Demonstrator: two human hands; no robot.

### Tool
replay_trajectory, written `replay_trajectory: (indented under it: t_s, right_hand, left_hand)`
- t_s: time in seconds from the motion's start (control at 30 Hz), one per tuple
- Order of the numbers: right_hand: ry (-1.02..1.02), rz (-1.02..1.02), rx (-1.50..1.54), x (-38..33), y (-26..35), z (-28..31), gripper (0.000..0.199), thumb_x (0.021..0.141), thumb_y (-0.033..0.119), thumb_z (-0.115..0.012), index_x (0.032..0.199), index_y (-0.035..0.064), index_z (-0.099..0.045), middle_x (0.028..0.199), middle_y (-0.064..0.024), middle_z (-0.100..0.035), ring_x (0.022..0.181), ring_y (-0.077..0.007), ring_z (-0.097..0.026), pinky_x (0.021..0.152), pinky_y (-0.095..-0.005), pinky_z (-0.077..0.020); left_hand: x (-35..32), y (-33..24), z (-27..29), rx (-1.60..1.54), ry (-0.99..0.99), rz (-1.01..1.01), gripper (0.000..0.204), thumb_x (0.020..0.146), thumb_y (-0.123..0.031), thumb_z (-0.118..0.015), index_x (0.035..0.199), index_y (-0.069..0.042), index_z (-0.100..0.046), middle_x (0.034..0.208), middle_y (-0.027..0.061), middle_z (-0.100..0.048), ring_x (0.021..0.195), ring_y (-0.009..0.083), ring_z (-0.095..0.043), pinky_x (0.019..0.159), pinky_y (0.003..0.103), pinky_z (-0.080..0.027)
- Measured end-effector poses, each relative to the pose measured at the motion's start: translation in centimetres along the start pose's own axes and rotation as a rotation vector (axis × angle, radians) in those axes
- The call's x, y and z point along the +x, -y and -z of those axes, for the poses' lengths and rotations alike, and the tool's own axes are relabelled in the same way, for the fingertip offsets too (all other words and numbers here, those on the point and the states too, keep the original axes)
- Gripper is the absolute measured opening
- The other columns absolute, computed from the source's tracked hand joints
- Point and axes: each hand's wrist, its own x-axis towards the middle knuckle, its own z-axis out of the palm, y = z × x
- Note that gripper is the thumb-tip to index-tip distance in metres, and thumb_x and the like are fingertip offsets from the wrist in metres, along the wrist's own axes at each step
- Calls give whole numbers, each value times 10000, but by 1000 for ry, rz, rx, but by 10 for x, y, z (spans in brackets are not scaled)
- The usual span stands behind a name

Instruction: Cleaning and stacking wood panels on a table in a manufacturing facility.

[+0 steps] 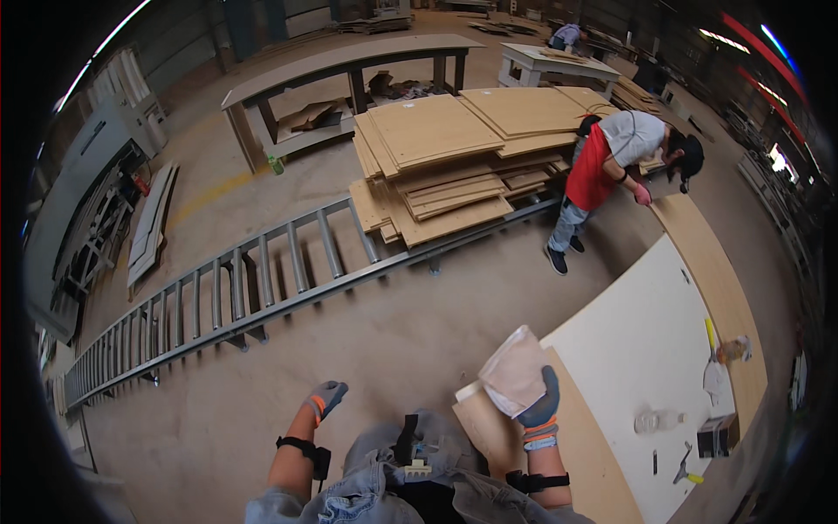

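My right hand (541, 403), in a grey glove with an orange cuff, grips a folded pale pinkish cloth (513, 374). The cloth is held up over the near corner of a worktable, above a light wood panel edge (493, 428). My left hand (326, 400) wears the same kind of glove and hangs in front of me on the left, above the floor. Its fingers are loosely curled together, with nothing visible in them. To the right of the cloth lies a large white panel (611, 341) on the table, bordered by light wood boards (711, 262).
On the white panel lie a clear bottle (659, 421), a dark box (717, 435), a yellow-tipped tool (688, 467) and a yellow-handled tool (710, 336). A co-worker in a red apron (594, 166) bends at the far end. A roller conveyor (262, 288) carries stacked wood panels (436, 131).
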Motion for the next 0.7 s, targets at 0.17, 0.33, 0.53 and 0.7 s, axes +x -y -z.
replay_trajectory:
  t_s: [0.17, 0.33, 0.53, 0.7]
  right_hand:
    - [-63, -123, 55, 54, -17, 26, 655, 869, 378, -493, 1413, 57, -318, 1430, -169, -360, 1313, -373, -340, 1093, -529, -252]
    - [-136, -129, 108, 81, -37, 36, 666, 868, 390, -486, 1403, 28, -325, 1415, -183, -375, 1291, -376, -370, 1081, -522, -277]
    - [-161, -147, 72, 155, -78, 14, 662, 860, 387, -484, 1405, 45, -328, 1417, -180, -374, 1292, -378, -370, 1070, -560, -271]
    - [-234, -172, 45, 226, -107, -12, 626, 873, 357, -493, 1364, -10, -367, 1378, -171, -429, 1256, -338, -426, 1070, -483, -317]
  left_hand:
    - [17, 85, 30, -24, 7, 209, 455, 843, -452, -520, 833, -8, -618, 677, 88, -604, 599, 179, -531, 565, 335, -422]
    - [25, 147, 64, -253, 227, 829, 341, 804, -454, -588, 666, -144, -550, 572, 49, -547, 468, 201, -534, 453, 324, -409]
    - [141, 96, 133, -61, 98, 346, 375, 837, -450, -548, 722, -94, -575, 549, 92, -517, 445, 215, -477, 413, 357, -349]
    - [293, -4, 168, -426, 41, 270, 306, 863, -396, -538, 706, -134, -555, 589, 37, -536, 473, 165, -485, 431, 320, -353]
